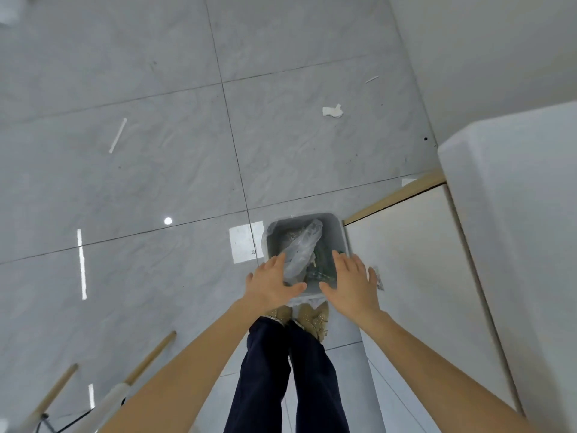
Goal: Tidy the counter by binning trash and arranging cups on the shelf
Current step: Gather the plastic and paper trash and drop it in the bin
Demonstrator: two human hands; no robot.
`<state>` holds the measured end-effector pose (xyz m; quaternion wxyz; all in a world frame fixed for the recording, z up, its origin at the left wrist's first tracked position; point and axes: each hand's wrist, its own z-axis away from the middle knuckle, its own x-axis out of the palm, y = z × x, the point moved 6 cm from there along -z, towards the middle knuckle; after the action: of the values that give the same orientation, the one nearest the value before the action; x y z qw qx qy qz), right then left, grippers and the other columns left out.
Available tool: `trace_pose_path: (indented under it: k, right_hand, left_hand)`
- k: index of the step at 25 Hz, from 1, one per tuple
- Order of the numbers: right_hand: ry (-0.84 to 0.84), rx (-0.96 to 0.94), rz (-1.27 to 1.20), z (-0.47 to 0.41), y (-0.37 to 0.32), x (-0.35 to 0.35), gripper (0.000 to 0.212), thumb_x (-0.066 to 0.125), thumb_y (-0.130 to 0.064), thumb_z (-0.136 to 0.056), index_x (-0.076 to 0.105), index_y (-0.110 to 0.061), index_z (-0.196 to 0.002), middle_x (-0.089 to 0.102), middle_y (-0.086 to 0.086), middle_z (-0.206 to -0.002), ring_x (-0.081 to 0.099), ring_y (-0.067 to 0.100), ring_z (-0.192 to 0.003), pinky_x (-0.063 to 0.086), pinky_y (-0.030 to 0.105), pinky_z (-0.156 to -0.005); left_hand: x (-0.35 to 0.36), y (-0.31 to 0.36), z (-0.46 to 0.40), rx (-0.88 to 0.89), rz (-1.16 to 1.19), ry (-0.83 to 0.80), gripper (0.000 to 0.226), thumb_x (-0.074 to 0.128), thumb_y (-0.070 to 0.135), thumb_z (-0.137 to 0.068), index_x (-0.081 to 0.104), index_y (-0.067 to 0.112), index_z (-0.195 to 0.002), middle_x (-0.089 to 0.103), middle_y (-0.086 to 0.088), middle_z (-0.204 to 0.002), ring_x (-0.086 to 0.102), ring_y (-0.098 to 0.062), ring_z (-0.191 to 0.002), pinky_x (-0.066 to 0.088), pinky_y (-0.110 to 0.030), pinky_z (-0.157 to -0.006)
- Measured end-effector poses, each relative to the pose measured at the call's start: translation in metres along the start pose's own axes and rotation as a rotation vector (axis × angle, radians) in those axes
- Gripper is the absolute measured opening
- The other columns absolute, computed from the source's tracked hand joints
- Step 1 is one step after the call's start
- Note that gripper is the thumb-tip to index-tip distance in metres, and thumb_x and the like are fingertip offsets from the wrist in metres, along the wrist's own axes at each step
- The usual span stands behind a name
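A small grey trash bin with a clear liner stands on the tiled floor against the counter's side. Inside it lie a crumpled clear plastic bag and some dark green trash. My left hand hovers over the bin's near left rim, fingers spread, palm down, holding nothing. My right hand hovers over the near right rim, also spread and empty. No cups or shelf are in view.
The white counter and its beige cabinet side fill the right. On the floor lie a crumpled white tissue, a white straw and a small white stick. Wooden chair legs stand at lower left. My feet are just behind the bin.
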<state>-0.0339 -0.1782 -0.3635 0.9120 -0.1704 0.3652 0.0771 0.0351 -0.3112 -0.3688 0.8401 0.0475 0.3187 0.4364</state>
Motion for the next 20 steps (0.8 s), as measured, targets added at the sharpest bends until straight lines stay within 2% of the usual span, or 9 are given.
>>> trace_pose_path:
  k: [6,10,14,20]
  right_hand:
    - [0.029,-0.027,0.054,0.091,-0.026,-0.059,0.069,0.044,-0.043,-0.089,0.009,-0.020,-0.144,0.014,0.006,-0.156,0.001,0.027,-0.145,0.005,0.053,-0.116]
    - [0.094,-0.056,0.057,0.139,-0.043,-0.087,0.069,0.044,-0.045,-0.089,0.008,-0.021,-0.144,0.011,0.005,-0.157,-0.001,0.027,-0.145,0.003,0.054,-0.116]
    - [0.207,-0.083,0.055,0.176,-0.057,-0.120,0.069,0.044,-0.044,-0.090,0.006,-0.023,-0.144,0.008,0.004,-0.157,-0.001,0.026,-0.145,0.002,0.052,-0.117]
    - [0.393,-0.018,0.023,0.222,-0.044,-0.156,0.067,0.041,-0.045,-0.090,0.007,-0.023,-0.143,0.005,0.003,-0.158,-0.004,0.025,-0.145,-0.003,0.050,-0.117]
  left_hand:
    - [-0.048,0.034,0.089,0.045,-0.259,-0.021,0.082,0.049,0.053,-0.082,0.005,0.020,-0.143,0.012,-0.006,-0.156,0.011,-0.030,-0.143,0.010,-0.053,-0.115]
    - [-0.080,0.057,0.138,0.142,-0.445,0.087,0.082,0.045,0.053,-0.084,-0.001,0.019,-0.144,0.003,-0.007,-0.157,0.003,-0.032,-0.143,0.003,-0.053,-0.116]
    - [-0.098,0.076,0.173,0.236,-0.454,0.154,0.080,0.044,0.053,-0.084,0.001,0.021,-0.144,0.004,-0.006,-0.157,0.004,-0.031,-0.144,0.003,-0.052,-0.116]
    - [-0.107,0.116,0.203,0.376,-0.537,0.188,0.077,0.044,0.052,-0.085,0.001,0.023,-0.143,0.004,-0.005,-0.157,0.005,-0.030,-0.144,0.003,-0.051,-0.117]
